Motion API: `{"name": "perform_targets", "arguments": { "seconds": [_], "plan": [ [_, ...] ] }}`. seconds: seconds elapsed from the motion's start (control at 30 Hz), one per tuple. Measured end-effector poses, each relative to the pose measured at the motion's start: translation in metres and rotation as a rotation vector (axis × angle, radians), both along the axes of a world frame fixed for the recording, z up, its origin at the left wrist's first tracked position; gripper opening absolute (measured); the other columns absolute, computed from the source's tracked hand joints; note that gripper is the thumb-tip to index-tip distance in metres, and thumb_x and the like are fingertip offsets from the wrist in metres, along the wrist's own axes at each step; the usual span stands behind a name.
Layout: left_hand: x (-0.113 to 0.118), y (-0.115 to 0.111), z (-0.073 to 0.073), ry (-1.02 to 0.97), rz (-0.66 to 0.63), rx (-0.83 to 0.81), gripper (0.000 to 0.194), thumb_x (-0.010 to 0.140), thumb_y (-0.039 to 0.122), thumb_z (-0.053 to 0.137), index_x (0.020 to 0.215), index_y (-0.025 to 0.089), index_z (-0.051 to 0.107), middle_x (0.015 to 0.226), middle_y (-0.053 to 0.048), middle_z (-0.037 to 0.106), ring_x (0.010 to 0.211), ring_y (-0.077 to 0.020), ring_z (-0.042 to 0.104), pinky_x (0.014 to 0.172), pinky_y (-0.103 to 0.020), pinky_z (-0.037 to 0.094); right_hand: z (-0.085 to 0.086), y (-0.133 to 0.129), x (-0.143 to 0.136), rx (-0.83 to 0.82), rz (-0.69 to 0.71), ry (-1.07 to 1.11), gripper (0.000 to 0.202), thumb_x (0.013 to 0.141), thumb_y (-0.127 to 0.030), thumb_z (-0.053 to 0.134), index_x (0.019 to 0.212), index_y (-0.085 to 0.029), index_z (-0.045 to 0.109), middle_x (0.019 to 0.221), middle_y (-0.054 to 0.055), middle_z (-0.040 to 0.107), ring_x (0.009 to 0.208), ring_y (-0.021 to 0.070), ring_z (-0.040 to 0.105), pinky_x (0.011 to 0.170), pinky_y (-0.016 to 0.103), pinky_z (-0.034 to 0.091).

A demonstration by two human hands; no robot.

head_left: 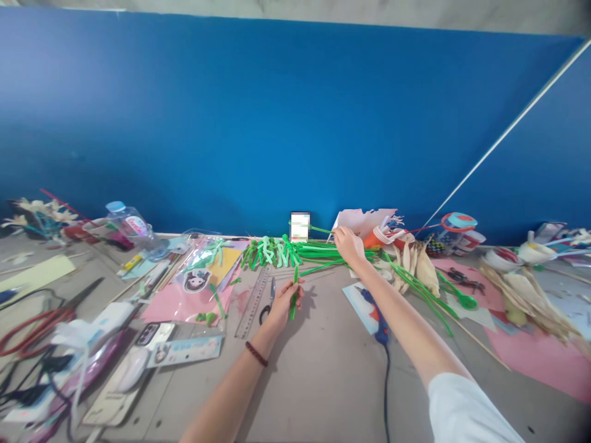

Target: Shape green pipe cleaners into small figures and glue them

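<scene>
My left hand, with a dark beaded bracelet on its wrist, is closed around a short green pipe cleaner held upright above the table. Farther forward, my right hand pinches a long green pipe cleaner whose end points left towards the blue wall. Beneath it lies a bundle of long green stems. Left of the bundle sit several bent green pipe cleaner pieces. Small black-handled scissors and a clear ruler lie just left of my left hand.
A blue glue gun with a cord rests under my right forearm. Leftward are a plastic bag on pink paper, a water bottle, large red-handled scissors and a phone. Dried husks and pliers lie right.
</scene>
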State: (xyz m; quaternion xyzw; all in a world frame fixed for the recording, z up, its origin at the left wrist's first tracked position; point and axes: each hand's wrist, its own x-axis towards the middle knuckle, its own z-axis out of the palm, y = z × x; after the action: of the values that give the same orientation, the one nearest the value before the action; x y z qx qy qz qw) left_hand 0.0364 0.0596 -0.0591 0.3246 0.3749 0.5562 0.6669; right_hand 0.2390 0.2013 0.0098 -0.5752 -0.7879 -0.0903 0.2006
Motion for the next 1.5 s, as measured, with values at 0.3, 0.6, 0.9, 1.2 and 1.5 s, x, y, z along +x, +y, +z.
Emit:
{"name": "perform_targets", "arguments": {
  "seconds": [0.3, 0.6, 0.9, 1.2, 1.5],
  "plan": [
    [0.0, -0.001, 0.003, -0.018, -0.007, -0.009, 0.038, 0.062, 0.037, 0.073, 0.089, 0.015, 0.058, 0.055, 0.008, 0.042, 0.037, -0.0003, 0.023, 0.038, -0.016, 0.018, 0.019, -0.049, -0.005, 0.103, 0.074, 0.837, 0.019, 0.083, -0.03, 0.049, 0.096, -0.02, 0.057, 0.092, 0.007, 0.063, 0.077, 0.0185, 0.059, 0.069, 0.03, 0.046],
    [0.002, -0.003, 0.006, 0.058, 0.063, 0.063, 0.044, 0.065, 0.041, 0.073, 0.099, 0.014, 0.062, 0.064, 0.004, 0.051, 0.04, -0.0002, 0.027, 0.04, -0.018, 0.018, -0.002, -0.124, -0.028, -0.418, 0.194, 1.832, 0.033, 0.061, -0.03, 0.075, 0.078, -0.021, 0.048, 0.078, -0.001, 0.066, 0.063, 0.0157, 0.066, 0.052, 0.025, 0.05],
    [-0.004, 0.0, 0.007, 0.062, 0.14, -0.02, 0.027, 0.063, 0.038, 0.071, 0.07, 0.015, 0.059, 0.051, 0.006, 0.042, 0.041, -0.0041, 0.03, 0.042, -0.02, 0.017, -0.047, -0.147, -0.033, -0.636, 0.124, 1.906, 0.041, 0.058, -0.032, 0.08, 0.076, -0.021, 0.045, 0.078, 0.0, 0.068, 0.067, 0.0179, 0.069, 0.053, 0.025, 0.053],
    [-0.004, -0.006, 0.014, 0.094, 0.035, 0.006, 0.032, 0.063, 0.033, 0.071, 0.086, 0.013, 0.064, 0.045, 0.009, 0.036, 0.042, -0.0046, 0.027, 0.044, -0.021, 0.014, -0.059, -0.15, -0.029, -0.649, 0.141, 2.02, 0.037, 0.059, -0.026, 0.08, 0.075, -0.021, 0.048, 0.083, 0.0, 0.069, 0.074, 0.0186, 0.069, 0.059, 0.025, 0.055],
    [-0.004, -0.009, 0.023, 0.171, -0.001, -0.005, 0.035, 0.058, 0.04, 0.077, 0.076, 0.013, 0.062, 0.047, 0.007, 0.041, 0.043, -0.0045, 0.033, 0.044, -0.02, 0.017, -0.058, -0.155, -0.033, -0.717, 0.131, 2.059, 0.036, 0.059, -0.026, 0.081, 0.076, -0.021, 0.049, 0.081, -0.002, 0.067, 0.077, 0.017, 0.068, 0.062, 0.025, 0.053]
  ]
}}
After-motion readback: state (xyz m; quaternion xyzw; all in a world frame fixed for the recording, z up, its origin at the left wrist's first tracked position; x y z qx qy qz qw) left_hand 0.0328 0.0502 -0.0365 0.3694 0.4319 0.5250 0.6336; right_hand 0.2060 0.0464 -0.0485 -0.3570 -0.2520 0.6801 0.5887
